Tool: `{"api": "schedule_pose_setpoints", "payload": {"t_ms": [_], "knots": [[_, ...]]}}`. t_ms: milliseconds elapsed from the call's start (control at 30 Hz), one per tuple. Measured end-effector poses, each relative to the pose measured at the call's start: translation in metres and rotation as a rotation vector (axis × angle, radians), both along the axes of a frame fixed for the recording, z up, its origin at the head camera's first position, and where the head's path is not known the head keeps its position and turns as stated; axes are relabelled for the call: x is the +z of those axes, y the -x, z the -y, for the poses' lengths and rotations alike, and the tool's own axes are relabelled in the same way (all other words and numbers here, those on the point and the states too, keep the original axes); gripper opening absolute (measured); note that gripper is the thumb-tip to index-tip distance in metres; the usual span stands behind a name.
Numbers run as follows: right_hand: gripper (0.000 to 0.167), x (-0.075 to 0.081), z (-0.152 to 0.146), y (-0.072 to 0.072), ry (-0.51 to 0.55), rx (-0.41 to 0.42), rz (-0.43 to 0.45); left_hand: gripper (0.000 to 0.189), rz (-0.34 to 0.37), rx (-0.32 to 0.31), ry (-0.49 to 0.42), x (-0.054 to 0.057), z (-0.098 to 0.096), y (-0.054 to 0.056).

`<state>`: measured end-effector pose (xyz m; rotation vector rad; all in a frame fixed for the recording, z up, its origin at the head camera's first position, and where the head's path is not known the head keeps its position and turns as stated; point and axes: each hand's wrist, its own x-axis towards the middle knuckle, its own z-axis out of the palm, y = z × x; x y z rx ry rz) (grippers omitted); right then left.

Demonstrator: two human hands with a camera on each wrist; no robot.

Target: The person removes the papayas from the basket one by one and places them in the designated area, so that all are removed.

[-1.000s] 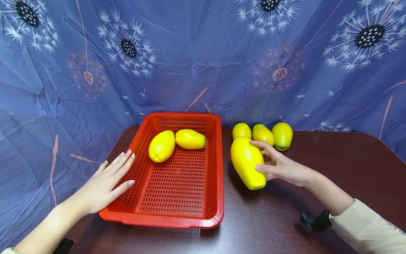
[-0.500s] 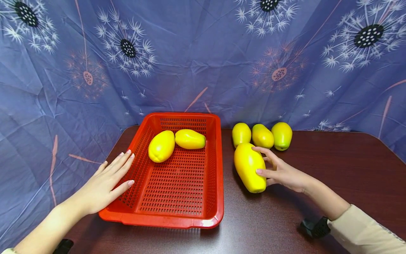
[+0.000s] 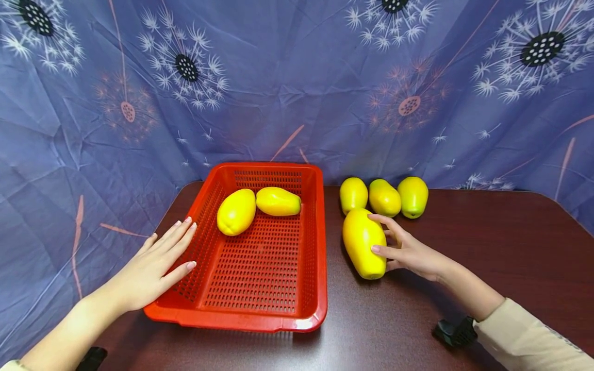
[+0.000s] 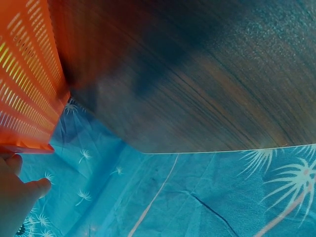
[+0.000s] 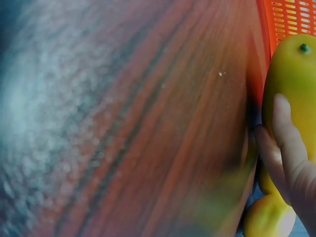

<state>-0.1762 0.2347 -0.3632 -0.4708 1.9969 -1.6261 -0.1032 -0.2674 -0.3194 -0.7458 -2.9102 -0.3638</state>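
Note:
My right hand (image 3: 414,251) grips a large yellow papaya (image 3: 362,246), thumb on its near side and fingers along its far right side. This papaya lies just right of the red plastic basket (image 3: 320,257); in the right wrist view, the papaya (image 5: 298,84) shows a small green stem spot. Over the basket's left rim rests my left hand (image 3: 150,273), fingers straight and spread. Inside the basket, towards the back, are two yellow fruits: a rounder papaya (image 3: 236,212) and a slimmer one (image 3: 278,201) with a greenish tip.
Behind the held papaya stand a yellow fruit (image 3: 353,196), a yellow-green fruit (image 3: 384,198) and a greener fruit (image 3: 413,197), in a row at the back of the dark brown table (image 3: 501,242). A blue dandelion-print curtain (image 3: 287,67) hangs close behind the table.
My right hand has brought the papaya slightly towards me and down, uncovering more of the fruit behind it; over the last half second it barely moves. The left hand stays on the basket rim.

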Motion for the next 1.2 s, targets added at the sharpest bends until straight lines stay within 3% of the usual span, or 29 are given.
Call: {"api": "schedule_pose_setpoints", "payload": {"t_ms": [400, 767, 1200], "knots": [[0.070, 0.007, 0.013, -0.004, -0.050, 0.012, -0.019, 0.065, 0.005, 0.006, -0.003, -0.001, 0.001, -0.001], [0.069, 0.011, 0.017, -0.003, -0.101, -0.061, -0.002, 0.065, -0.003, 0.003, -0.001, 0.000, 0.000, 0.000], [0.069, 0.013, 0.013, -0.001, -0.082, -0.081, 0.019, 0.064, -0.002, 0.005, -0.006, 0.001, -0.001, 0.000]]}}
